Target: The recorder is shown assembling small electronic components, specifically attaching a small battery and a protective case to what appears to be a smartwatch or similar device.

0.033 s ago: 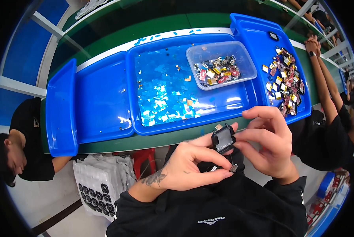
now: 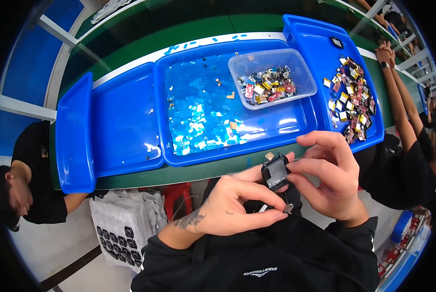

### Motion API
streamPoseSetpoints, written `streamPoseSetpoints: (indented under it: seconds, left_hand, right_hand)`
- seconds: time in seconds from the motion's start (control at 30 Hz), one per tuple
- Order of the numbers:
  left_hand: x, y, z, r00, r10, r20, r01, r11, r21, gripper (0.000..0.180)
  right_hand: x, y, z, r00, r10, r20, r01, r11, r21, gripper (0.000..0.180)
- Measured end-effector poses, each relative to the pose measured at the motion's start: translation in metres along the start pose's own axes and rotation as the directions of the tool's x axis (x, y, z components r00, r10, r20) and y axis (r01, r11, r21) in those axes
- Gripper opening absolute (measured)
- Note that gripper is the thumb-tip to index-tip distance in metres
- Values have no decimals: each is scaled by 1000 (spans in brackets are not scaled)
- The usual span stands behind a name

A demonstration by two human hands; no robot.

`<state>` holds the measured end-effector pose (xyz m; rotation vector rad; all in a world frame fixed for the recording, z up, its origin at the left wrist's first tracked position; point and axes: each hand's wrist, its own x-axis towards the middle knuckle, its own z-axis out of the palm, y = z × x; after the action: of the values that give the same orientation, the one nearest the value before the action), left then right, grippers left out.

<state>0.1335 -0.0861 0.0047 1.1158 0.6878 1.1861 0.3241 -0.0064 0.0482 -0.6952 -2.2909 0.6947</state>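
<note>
Both my hands are raised close to my chest, in front of the green table edge. Between them is a small black square part (image 2: 275, 173). My left hand (image 2: 232, 204) pinches it from below with thumb and fingers, and my right hand (image 2: 330, 180) grips its right side with the fingertips. A small metal piece (image 2: 288, 209) hangs just under the part, by my left fingers. Beyond my hands lies a blue middle tray (image 2: 276, 129) strewn with blue film scraps.
A clear plastic tub (image 2: 303, 65) of small coloured parts sits in the middle tray. The right blue tray (image 2: 315, 39) holds a pile of similar parts (image 2: 352, 100). A left blue tray (image 2: 120, 121). One person sits at left (image 2: 30, 180), another person's forearms (image 2: 398, 92) rest at right. A white bag (image 2: 123, 228) lies below.
</note>
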Motion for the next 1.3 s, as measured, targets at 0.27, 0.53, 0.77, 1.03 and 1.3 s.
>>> streamPoseSetpoints:
  seconds: [0.27, 0.53, 0.77, 1.03, 1.3]
  left_hand:
    - [-3, -10, 0, 996, -74, 48, 82, 976, -204, 16]
    - [-4, -14, 1, 999, -37, 26, 43, 957, -286, 16]
    - [-6, -21, -5, 991, -86, 102, 122, 895, -428, 15]
    - [-6, -22, 2, 998, -57, 4, 57, 980, -193, 15]
    - [-7, -33, 7, 997, 53, 48, -59, 990, 126, 13]
  right_hand:
    - [-4, -1, 3, 999, 43, 1, -43, 999, -32, 23]
    - [-3, 1, 4, 995, 31, 98, -23, 997, -79, 22]
    - [-8, 2, 2, 995, 97, 1, -97, 994, -53, 22]
    - [-10, 1, 7, 994, 85, 61, -80, 993, -87, 23]
    - [-10, 6, 12, 996, -75, 47, 82, 980, -182, 25]
